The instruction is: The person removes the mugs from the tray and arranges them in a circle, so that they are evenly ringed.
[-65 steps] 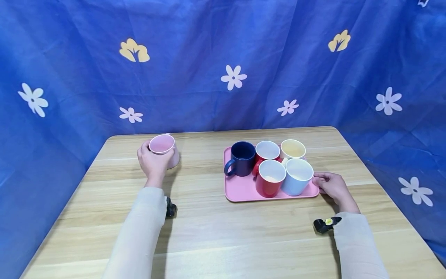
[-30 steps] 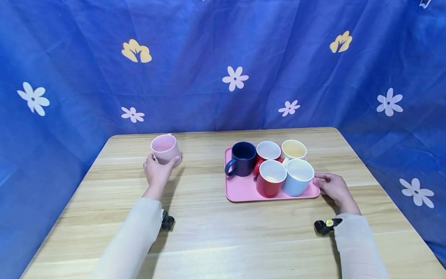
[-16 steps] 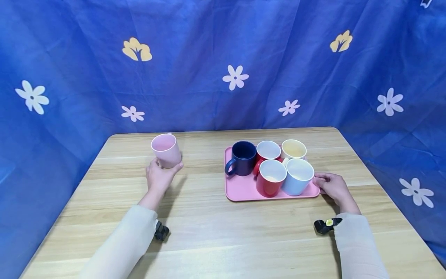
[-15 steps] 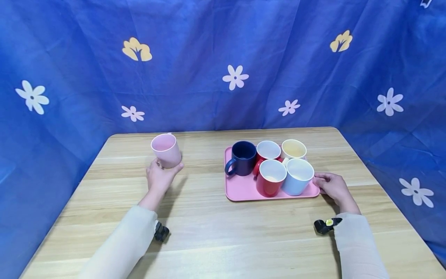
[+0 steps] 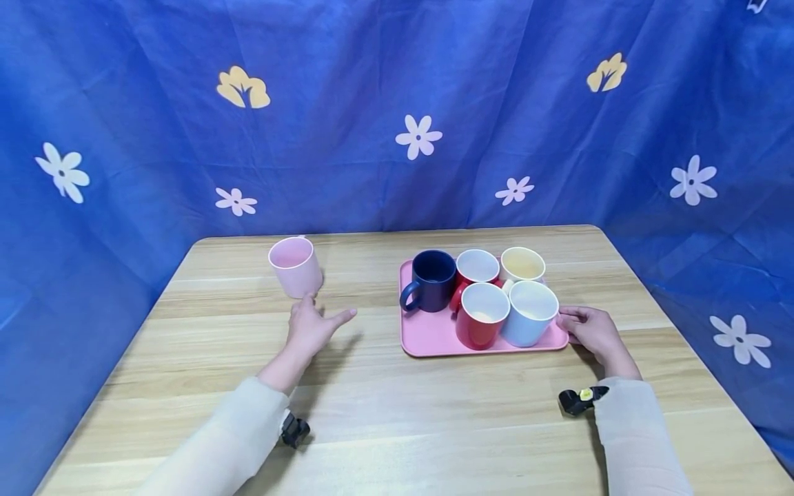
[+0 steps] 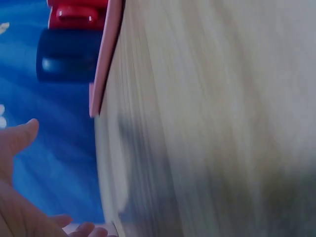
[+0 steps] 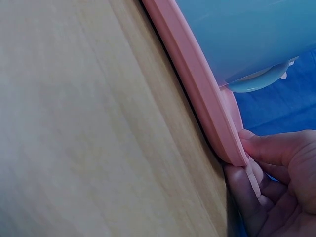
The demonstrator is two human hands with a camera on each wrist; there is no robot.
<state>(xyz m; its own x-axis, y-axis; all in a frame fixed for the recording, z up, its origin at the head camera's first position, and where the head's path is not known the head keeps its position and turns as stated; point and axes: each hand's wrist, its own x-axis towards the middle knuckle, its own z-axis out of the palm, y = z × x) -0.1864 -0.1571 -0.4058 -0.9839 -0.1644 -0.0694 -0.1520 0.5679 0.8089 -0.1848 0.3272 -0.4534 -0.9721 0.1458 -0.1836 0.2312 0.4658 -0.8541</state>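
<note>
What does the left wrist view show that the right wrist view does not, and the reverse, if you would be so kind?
Only the left wrist view: the left grip with its thumb held apart, the navy mug, a red mug with its handle, and probably a sliver of the pink mug.

Only the right wrist view: the right grip pinching the tray's edge, and the light blue mug.

Both: the pink tray, the table and the blue cloth.

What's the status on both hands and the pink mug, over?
Left hand spread, holding nothing, contact unclear with upright pale pink cylindrical mug. Right hand pinches pink rectangular tray by its near-right corner. No object seen between mug and tray.
</note>
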